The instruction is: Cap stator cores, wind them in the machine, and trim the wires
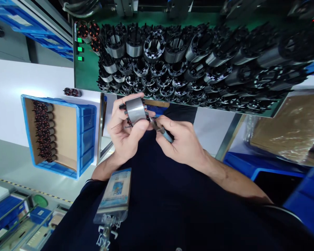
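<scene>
Between its fingers and thumb, my left hand holds a motor stator, a steel ring with black plastic end pieces and some copper-coloured winding at its edge. My right hand is closed round what looks like a pair of pliers with a grey-blue handle. The metal tip of the pliers points at the lower right edge of the stator, close to my left fingertips; whether it touches is hard to see. A thin wire shows beside my right index finger.
Rows of stator cores crowd the green worktop, with several copper-wound ones at its left corner. A blue crate at left holds wound stators. Two more stators lie beside it. Plastic-wrapped cardboard is at right.
</scene>
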Demonstrator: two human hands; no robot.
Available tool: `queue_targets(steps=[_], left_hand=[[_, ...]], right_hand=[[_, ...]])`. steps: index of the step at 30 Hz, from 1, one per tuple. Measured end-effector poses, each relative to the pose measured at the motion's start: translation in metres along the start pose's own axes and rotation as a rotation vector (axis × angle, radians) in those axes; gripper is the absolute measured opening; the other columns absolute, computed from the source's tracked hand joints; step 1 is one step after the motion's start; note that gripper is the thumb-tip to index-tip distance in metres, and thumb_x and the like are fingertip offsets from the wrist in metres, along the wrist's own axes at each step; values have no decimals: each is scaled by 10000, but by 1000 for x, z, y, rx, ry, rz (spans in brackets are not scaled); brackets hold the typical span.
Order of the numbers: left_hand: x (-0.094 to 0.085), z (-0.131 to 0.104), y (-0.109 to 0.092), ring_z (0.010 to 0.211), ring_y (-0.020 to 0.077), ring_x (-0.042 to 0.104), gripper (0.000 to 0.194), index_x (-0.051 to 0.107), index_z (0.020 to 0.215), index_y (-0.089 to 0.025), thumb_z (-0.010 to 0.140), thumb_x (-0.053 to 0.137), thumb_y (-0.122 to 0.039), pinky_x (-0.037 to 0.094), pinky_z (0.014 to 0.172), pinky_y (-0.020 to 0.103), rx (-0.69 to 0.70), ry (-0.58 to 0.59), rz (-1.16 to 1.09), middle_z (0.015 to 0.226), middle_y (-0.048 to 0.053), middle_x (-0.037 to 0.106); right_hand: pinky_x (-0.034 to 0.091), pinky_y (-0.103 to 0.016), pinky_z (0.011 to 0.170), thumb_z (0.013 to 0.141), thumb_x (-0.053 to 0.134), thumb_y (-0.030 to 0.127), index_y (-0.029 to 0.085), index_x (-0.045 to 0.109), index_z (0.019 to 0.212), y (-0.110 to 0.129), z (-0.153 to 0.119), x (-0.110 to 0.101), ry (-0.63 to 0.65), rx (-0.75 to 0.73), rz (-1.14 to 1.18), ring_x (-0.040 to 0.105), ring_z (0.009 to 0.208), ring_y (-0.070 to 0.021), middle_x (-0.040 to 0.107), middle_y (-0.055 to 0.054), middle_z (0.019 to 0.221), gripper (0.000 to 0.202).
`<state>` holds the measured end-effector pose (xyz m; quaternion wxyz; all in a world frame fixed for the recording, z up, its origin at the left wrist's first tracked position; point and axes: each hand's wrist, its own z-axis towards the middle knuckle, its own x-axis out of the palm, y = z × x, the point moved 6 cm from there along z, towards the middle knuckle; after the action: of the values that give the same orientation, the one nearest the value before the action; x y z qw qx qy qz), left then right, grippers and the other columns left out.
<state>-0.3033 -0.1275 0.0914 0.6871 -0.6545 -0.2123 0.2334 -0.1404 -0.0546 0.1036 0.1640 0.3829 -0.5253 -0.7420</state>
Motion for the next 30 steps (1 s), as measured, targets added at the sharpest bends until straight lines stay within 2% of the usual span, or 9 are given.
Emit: queue_targets(steps=[3, 5, 7, 10, 14, 17, 23, 27, 30], left_hand=[[-14, -7, 43, 1131, 233, 894, 356, 873, 1108, -281, 1067, 910, -632, 784, 1012, 370, -84, -32, -41, 1311, 21, 861], [-42, -15, 72, 932, 184, 882, 425, 857, 1156, -277, 1045, 909, -684, 784, 894, 316, -214, -102, -15, 1251, 29, 877], [-91, -21, 82, 882, 194, 878, 532, 829, 1217, -266, 1031, 866, -763, 784, 883, 336, -254, -203, 161, 1233, 60, 878], [-186, -15, 62, 920, 217, 868, 558, 765, 1224, -241, 1042, 786, -767, 771, 953, 379, -185, -374, 492, 1156, 76, 836], [-299, 16, 35, 1018, 233, 809, 302, 742, 1020, -202, 948, 900, -448, 728, 1049, 404, -190, -482, 870, 1233, 100, 761], [-349, 46, 49, 1138, 281, 777, 168, 768, 952, -176, 886, 900, -255, 678, 1169, 454, -287, -467, 1094, 1280, 150, 736], [-381, 91, 91, 1194, 308, 797, 213, 781, 1160, -146, 959, 830, -198, 673, 1193, 478, -378, -478, 1293, 1454, 222, 682], [-377, 100, 71, 1389, 428, 755, 521, 730, 1405, -179, 913, 898, -206, 613, 1291, 634, -344, -526, 1353, 1584, 241, 642], [-359, 109, 45, 1423, 479, 727, 724, 685, 1546, -218, 876, 956, -264, 567, 1319, 723, -287, -529, 1368, 1617, 227, 620]], right_hand=[[551, -305, 733, 1016, 592, 127, 218, 803, 1180, -37, -7, 13, 169, 232, -2, 630, 590, -151, 799, 14, 841, 283], [528, -329, 737, 1009, 583, 172, 207, 821, 1245, -61, -18, 18, 264, 386, -28, 605, 572, -166, 782, 3, 809, 337], [516, -342, 739, 1028, 570, 229, 203, 821, 1335, -79, -32, 19, 319, 508, -51, 608, 582, -180, 784, -13, 821, 397], [527, -350, 746, 1049, 546, 310, 216, 815, 1394, -99, -49, 18, 341, 626, -55, 649, 616, -195, 813, -39, 882, 447], [534, -373, 755, 1043, 536, 366, 221, 801, 1374, -108, -49, 23, 388, 624, -86, 629, 588, -206, 795, -39, 855, 448], [531, -384, 757, 1068, 529, 375, 253, 780, 1349, -101, -36, 34, 451, 512, -109, 675, 630, -232, 815, -42, 888, 396], [536, -380, 775, 1112, 544, 367, 286, 732, 1238, -86, -23, 48, 489, 340, -189, 797, 803, -265, 878, -66, 1067, 240], [528, -378, 795, 1144, 515, 375, 288, 688, 1158, -88, -31, 52, 466, 380, -190, 797, 820, -252, 865, -41, 1048, 194], [518, -377, 787, 1156, 505, 387, 284, 685, 1171, -89, -36, 56, 499, 424, -151, 788, 792, -248, 831, -24, 952, 207]])
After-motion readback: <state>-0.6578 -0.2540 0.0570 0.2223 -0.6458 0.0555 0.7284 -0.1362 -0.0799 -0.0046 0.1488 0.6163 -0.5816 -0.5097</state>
